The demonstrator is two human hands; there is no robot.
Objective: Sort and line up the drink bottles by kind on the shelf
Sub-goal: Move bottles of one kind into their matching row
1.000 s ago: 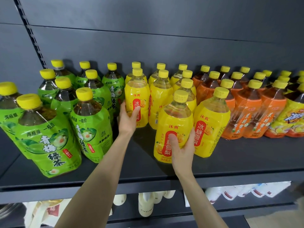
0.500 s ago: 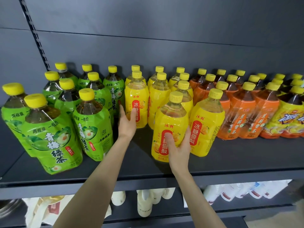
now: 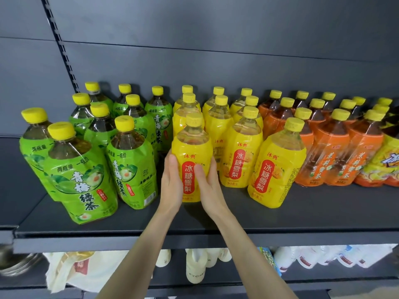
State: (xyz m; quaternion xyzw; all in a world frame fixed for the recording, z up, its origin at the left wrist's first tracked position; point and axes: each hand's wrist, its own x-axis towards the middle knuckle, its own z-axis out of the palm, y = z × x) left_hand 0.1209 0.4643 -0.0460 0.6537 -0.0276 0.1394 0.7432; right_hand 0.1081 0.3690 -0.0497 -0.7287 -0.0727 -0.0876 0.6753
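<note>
green bottles [image 3: 129, 165] 9 — yellow bottles [image 3: 237, 160] 9 — orange bottles [image 3: 330, 156] at least 9

The yellow bottle [image 3: 192, 152] now stands just right of the front green bottle [image 3: 131, 169], having shifted left from a spot well apart from it. The left hand [image 3: 171, 182] has left the bottle behind and now grips this one's left side. The right hand [image 3: 210, 186] has travelled with it.

bottles [image 3: 277, 169]: clear plastic, glossy film labels (wrinkled) | shelf [image 3: 302, 214]: matt dark metal
</note>
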